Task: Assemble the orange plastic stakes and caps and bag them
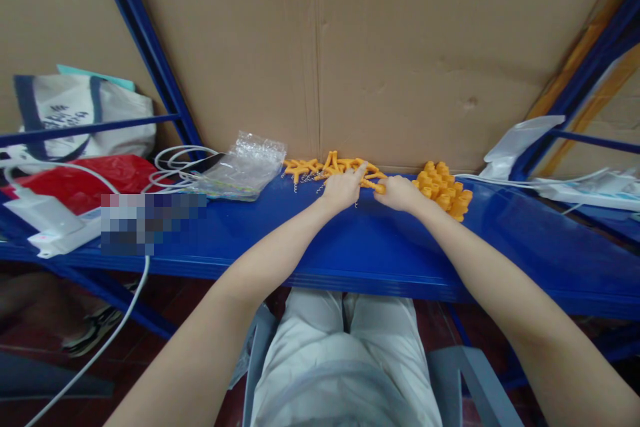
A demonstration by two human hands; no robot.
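Observation:
My left hand (pixel 344 188) is closed at one end of an orange plastic piece (pixel 371 185), its index finger and thumb toward the far side. My right hand (pixel 400 193) has its fingers curled round the other end of this piece, where a rounded tip shows. Just beyond my hands lies a row of orange branched plastic pieces (pixel 303 167), with thin dark coiled springs hanging from several of them. Beside my right wrist stands a cluster of orange tubular caps (pixel 440 188). My fingers hide part of the held piece.
The blue shelf (pixel 380 250) backs onto a cardboard wall (pixel 390 53). To the left lie a clear plastic bag (pixel 245 167), white cables, a red bag (pixel 100 173) and a power strip (pixel 70 230). Another power strip (pixel 590 193) sits right. Someone's leg shows lower left.

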